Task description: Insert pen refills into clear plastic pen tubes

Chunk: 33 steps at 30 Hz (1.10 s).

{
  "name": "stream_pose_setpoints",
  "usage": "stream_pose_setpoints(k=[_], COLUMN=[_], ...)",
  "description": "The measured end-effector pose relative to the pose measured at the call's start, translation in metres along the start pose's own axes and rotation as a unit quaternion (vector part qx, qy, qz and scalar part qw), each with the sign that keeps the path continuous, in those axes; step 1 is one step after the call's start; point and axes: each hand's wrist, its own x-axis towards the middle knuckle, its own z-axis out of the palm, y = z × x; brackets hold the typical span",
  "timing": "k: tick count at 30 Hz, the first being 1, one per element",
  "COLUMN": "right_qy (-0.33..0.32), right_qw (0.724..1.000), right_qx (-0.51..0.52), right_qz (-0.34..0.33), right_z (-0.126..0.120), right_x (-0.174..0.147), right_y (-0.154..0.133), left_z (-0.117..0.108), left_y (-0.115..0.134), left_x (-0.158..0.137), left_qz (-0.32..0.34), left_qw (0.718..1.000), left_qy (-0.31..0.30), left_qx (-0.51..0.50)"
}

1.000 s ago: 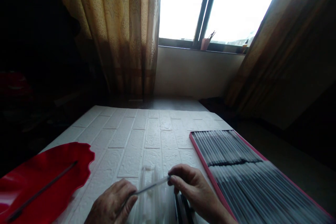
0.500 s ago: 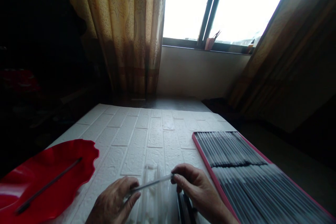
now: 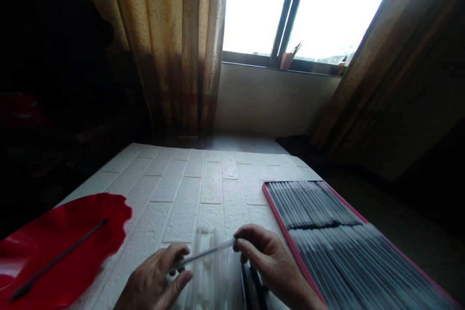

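A slim clear-barrelled pen (image 3: 212,252) slants between my two hands above the tabletop. My right hand (image 3: 271,256) is closed, pinching the pen's dark upper end between thumb and fingers. The lower end runs into my left hand (image 3: 154,273), whose thumb and forefinger stand a little apart around it; that tip is hidden there. Beneath the hands lie clear plastic tubes or trays (image 3: 205,276), blurred. Several black pen parts (image 3: 250,288), perhaps caps, sit below my right hand and are partly covered by it.
At right, a red-edged box (image 3: 275,220) holds two rows of many pens (image 3: 316,203). A red scalloped dish (image 3: 90,261) at left has one pen (image 3: 61,259) in it. The table has a white brick-pattern cover (image 3: 214,189). A pink cup (image 3: 286,60) stands on the windowsill.
My left thumb and forefinger have spread slightly apart around the pen's lower end. My right hand keeps its pinch. The whole view has shifted a little.
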Motion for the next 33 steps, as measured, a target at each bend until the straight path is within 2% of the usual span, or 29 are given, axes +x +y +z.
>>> stream_pose_setpoints(k=[7,14,23,29,33], right_qy=[-0.001,0.000,0.001,-0.002,0.001], right_qw=[1.000,1.000,1.000,1.000,1.000], right_qx=[-0.001,0.006,0.007,-0.002,-0.008], right_qz=[-0.005,-0.004,-0.008,-0.005,-0.006], right_z=[-0.0013,-0.0011,-0.0009,0.0001,0.0000], right_x=[0.0004,0.0009,0.0010,0.0005,0.0000], right_y=[0.0002,0.0004,0.0006,-0.0004,-0.0008], left_z=[-0.0001,-0.0036,0.0015,-0.0011,-0.0019], left_y=[0.0021,0.0002,0.0010,0.0012,-0.0019], left_x=[0.0026,0.0044,-0.0013,0.0036,0.0053], left_qz=[0.011,0.033,-0.010,0.021,0.037], left_qw=[1.000,0.999,1.000,0.999,0.998], left_qy=[0.020,0.012,-0.001,0.031,0.029], left_qx=[0.009,0.031,-0.011,0.027,0.041])
